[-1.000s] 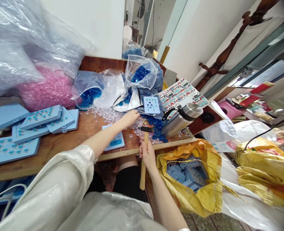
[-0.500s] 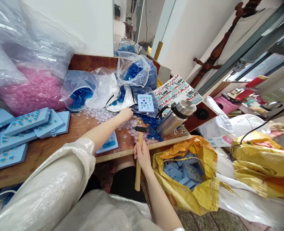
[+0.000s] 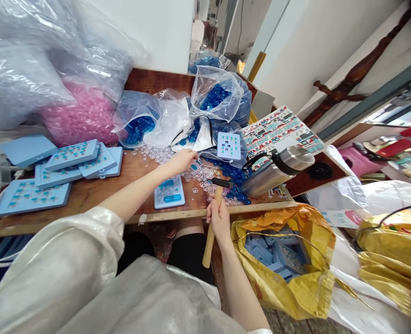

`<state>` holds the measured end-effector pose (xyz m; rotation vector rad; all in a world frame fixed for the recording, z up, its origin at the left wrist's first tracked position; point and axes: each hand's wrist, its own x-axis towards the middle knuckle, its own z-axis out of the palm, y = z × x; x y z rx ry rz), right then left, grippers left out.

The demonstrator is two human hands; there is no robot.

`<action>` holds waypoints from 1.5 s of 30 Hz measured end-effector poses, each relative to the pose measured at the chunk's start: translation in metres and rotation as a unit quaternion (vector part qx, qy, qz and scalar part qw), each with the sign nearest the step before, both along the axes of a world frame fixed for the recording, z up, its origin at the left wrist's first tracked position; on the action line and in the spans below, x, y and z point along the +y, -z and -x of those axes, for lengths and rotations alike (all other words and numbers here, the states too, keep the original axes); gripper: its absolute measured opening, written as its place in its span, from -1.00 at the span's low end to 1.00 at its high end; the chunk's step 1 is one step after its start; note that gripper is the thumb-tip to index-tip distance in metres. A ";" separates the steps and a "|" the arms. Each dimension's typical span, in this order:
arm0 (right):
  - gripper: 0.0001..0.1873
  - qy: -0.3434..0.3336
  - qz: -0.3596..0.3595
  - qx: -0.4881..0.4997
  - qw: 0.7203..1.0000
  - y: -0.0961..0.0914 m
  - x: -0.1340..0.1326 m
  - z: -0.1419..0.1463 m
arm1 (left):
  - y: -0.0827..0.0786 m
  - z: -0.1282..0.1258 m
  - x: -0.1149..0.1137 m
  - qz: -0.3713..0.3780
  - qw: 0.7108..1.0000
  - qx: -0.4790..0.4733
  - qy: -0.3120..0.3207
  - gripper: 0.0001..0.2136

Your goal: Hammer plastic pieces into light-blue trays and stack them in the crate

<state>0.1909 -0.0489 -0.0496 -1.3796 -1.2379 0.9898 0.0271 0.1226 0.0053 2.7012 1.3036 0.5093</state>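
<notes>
Clear plastic bags (image 3: 17,88) bulge at ten o'clock from the single blue panel (image 3: 159,202) that lies near the front edge of the worktop (image 3: 132,167). Below them, between nine and ten, overlaps a pile of blue panels (image 3: 73,155), most studded with small turquoise bits. A bag of pink pieces (image 3: 80,113) sits just behind that pile, and at eleven o'clock a bag of blue pieces (image 3: 135,125) gapes toward the person. The single panel carries clear bits and one long blue piece (image 3: 172,198); loose clear pieces (image 3: 154,155) spread from twelve round toward three. At one o'clock the left hand (image 3: 182,161) reaches over these pieces, its grip bent nearly together — whether anything is pinched in it, I cannot tell. At four o'clock the right hand (image 3: 219,215) has its grip closed around the handle of a hammer (image 3: 208,246), the head uppermost, the handle's end pointing about six. A smaller panel (image 3: 228,146) leans at two o'clock, with dark blue pieces (image 3: 231,172) strewn below it. A steel bottle (image 3: 275,174) lies tilted at three — a printed sheet (image 3: 285,134) behind it — and a yellow sack (image 3: 316,283), holding more panels (image 3: 278,253), stands open at four.
</notes>
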 end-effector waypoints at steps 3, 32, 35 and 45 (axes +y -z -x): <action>-0.61 -0.001 0.003 -0.010 1.000 0.000 0.001 0.001 | 0.007 0.057 -0.031 0.034 0.995 -0.088 -0.043 -0.79; -0.63 -0.011 0.002 -0.007 1.000 -0.005 0.000 0.003 | 0.041 0.135 -0.113 -0.026 0.981 -0.047 -0.188 -0.92; -0.63 -0.010 -0.002 -0.012 1.000 -0.004 0.000 0.004 | 0.052 0.145 -0.127 -0.024 0.985 -0.072 -0.155 -0.89; -0.63 -0.001 -0.003 -0.029 1.000 -0.003 0.001 0.007 | 0.049 0.152 -0.141 0.001 0.992 -0.078 -0.095 -0.86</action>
